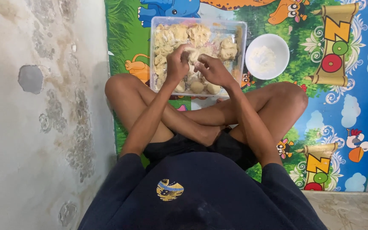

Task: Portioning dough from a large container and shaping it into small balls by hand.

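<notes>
Crossed legs [201, 115] front both hands [196, 64] clasping a dough lump [191, 54] over the dough-filled tub [240, 30].

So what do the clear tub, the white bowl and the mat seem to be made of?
The tub looks like clear, glossy plastic: the dough shows through its walls. The white bowl is smooth and opaque, plastic or ceramic; I cannot tell which. The mat looks like printed vinyl or foam, with a slight sheen.
</notes>
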